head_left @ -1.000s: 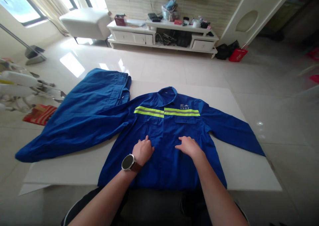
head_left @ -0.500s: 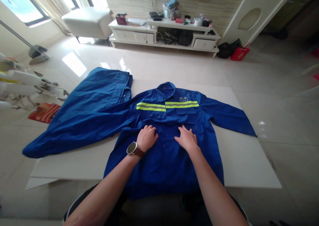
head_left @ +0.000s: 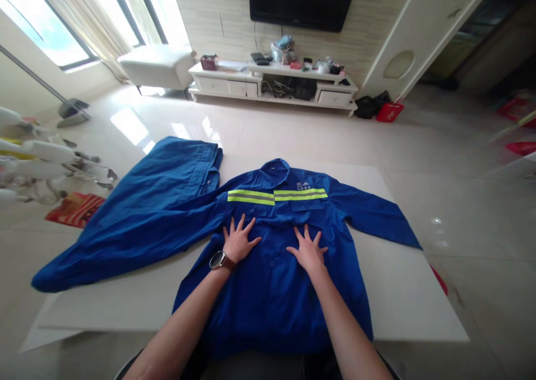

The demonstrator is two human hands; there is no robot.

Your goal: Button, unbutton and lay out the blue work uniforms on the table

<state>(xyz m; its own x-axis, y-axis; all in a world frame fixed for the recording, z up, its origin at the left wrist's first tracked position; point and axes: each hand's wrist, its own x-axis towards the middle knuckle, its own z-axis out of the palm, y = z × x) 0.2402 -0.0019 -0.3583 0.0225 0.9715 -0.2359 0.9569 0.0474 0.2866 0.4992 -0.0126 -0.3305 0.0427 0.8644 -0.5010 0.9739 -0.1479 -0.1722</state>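
Observation:
A blue work jacket (head_left: 268, 290) with yellow-green and grey reflective strips across the chest lies front up, its collar pointing away from me. Both sleeves are spread out to the sides. My left hand (head_left: 239, 240), a watch on its wrist, rests flat on the jacket below the left chest pocket with fingers spread. On the other side of the button line, my right hand (head_left: 309, 247) also lies flat with its fingers apart. Neither hand grips the cloth. Folded blue trousers (head_left: 163, 173) lie at the left, partly under the jacket's left-hand sleeve.
The jacket lies on a white tabletop (head_left: 412, 307). Beyond it stands a white TV cabinet (head_left: 226, 85) with clutter on top, below a television (head_left: 302, 3). A white padded bench (head_left: 154, 67) is by the windows. Several white-wrapped items (head_left: 50, 151) stand at the left edge.
The fingers of both hands have spread out and flattened on the jacket. My view has tilted up, bringing the television into sight. The jacket and trousers keep their layout.

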